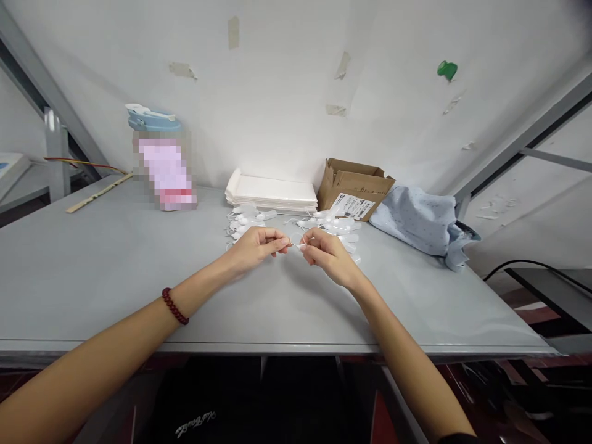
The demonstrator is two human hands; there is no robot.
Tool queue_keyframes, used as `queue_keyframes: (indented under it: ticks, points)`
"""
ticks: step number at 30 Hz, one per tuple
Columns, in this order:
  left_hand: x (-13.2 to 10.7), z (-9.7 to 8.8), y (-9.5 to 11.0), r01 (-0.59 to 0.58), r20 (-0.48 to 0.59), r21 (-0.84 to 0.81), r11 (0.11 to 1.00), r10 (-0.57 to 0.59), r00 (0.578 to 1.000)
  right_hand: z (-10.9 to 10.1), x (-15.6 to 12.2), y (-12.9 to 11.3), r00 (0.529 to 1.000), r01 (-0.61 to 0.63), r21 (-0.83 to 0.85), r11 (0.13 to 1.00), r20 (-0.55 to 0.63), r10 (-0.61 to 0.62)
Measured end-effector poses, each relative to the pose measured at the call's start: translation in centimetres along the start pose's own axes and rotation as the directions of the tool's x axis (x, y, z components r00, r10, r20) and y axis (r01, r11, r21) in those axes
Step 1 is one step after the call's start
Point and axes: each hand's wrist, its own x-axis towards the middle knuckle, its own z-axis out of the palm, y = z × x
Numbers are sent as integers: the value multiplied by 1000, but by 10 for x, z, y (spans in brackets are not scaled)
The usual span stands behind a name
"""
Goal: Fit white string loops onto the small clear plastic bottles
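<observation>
Just above the middle of the grey table point(296, 308), my hands nearly meet. With thumb and fingers pinched, my left hand point(256, 250) grips a tiny thing too small to make out. My right hand point(326, 253) is closed on a thin white string point(297, 237), which curves in a loop in the gap between the hands. Behind my left hand lies a pile of small white pieces with strings point(243, 219). A second pile of similar white tags point(340, 223), some of them clear and flat, is partly hidden by my right hand.
A stack of white padded envelopes point(272, 190) and an open cardboard box point(351, 188) stand by the wall. Light blue cloth point(414, 219) lies to the right. A blue lidded bottle point(155, 118), partly blurred, and a wooden strip point(99, 193) are on the left.
</observation>
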Motion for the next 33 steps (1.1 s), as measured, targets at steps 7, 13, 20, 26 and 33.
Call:
queue_keyframes:
  ticks: [7, 13, 20, 26, 33]
  points:
    - [1, -1, -3, -43, 11, 142, 989, 42, 999, 2, 0, 0, 1000, -16, -53, 998, -8, 16]
    - [-2, 7, -4, -135, -61, 375, 917, 169, 984, 9, 1, 0, 998, 17, -187, 982, -59, -28]
    - [-1, 1, -3, -147, -62, 280, 949, 170, 983, 15, 4, 1, 991, 23, -71, 997, -132, -32]
    - [0, -4, 4, -133, -60, 287, 949, 156, 986, 16, 3, 1, 988, 60, -47, 997, -137, -66]
    - [-3, 0, 1, -136, -53, 287, 948, 157, 986, 25, 2, 0, 986, 84, -79, 993, -139, -95]
